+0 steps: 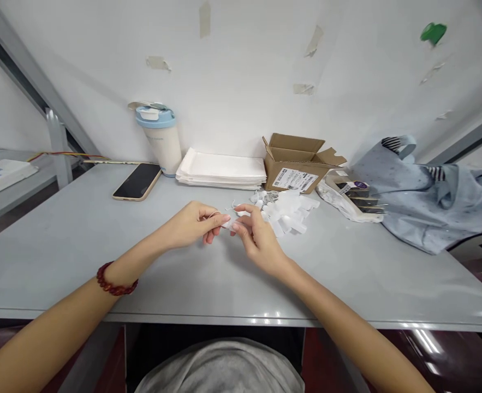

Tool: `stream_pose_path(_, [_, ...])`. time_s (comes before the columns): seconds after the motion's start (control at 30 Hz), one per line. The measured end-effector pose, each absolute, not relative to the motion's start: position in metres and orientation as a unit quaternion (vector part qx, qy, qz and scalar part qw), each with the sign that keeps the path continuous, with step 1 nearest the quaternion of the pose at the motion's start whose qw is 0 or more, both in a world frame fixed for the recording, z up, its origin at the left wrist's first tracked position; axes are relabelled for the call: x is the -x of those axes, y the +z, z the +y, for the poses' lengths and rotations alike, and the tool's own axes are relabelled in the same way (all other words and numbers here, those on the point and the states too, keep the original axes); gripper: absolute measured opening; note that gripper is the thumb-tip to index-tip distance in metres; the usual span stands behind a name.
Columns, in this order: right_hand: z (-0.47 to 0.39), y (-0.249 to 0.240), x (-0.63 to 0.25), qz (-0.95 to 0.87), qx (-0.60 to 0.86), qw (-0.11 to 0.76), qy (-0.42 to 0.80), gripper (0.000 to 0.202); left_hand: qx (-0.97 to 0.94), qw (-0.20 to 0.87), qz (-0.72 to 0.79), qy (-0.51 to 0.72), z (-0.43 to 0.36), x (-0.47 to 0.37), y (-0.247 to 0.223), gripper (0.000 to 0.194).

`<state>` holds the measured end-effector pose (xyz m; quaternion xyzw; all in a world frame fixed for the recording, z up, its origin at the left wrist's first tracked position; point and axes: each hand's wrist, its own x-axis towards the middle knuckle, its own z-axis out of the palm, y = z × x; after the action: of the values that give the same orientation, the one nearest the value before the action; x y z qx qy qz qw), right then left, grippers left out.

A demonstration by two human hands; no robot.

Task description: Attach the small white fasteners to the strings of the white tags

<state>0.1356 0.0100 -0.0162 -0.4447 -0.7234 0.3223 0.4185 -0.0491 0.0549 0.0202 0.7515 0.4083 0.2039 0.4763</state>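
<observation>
The left hand (195,222) and right hand (261,240) each held a small white piece (228,224) in a narrow grip, seemingly steadying it beside the white pile (292,210)

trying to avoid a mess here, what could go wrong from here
The small white piece pinched between the left hand and right hand might slip and get lost among the nearby white strips. The blue-lidded tumbler stands beside the smartphone; if knocked, it could fall onto it.
</observation>
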Motion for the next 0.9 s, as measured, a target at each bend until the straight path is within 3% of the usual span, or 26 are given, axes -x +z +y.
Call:
stream_pose_path(0.17, [0.011, -0.003, -0.135, -0.565, 0.479, 0.367, 0.562, 0.023, -0.774, 0.462, 0.389, 0.190, 0.052, 0.048, 0.020, 0.032])
stream_pose_path(0.27, [0.011, -0.002, -0.133, -0.531, 0.496, 0.349, 0.592, 0.022, -0.751, 0.490, 0.393, 0.206, 0.054, 0.048, 0.017, 0.028])
stream_pose_path(0.43, [0.010, -0.011, -0.133, -0.685, 0.470, 0.422, 0.363, 0.022, -0.740, 0.513, 0.384, 0.203, 0.057, 0.047, 0.014, 0.041])
stream_pose_path(0.77, [0.022, -0.031, -0.138, -0.830, 0.421, 0.349, -0.107, 0.025, -0.659, 0.580, 0.402, 0.259, 0.058, 0.044, 0.010, 0.044])
stream_pose_path(0.9, [0.021, -0.031, -0.141, -0.830, 0.417, 0.334, -0.160, 0.024, -0.673, 0.581, 0.380, 0.255, 0.058, 0.044, 0.010, 0.045])
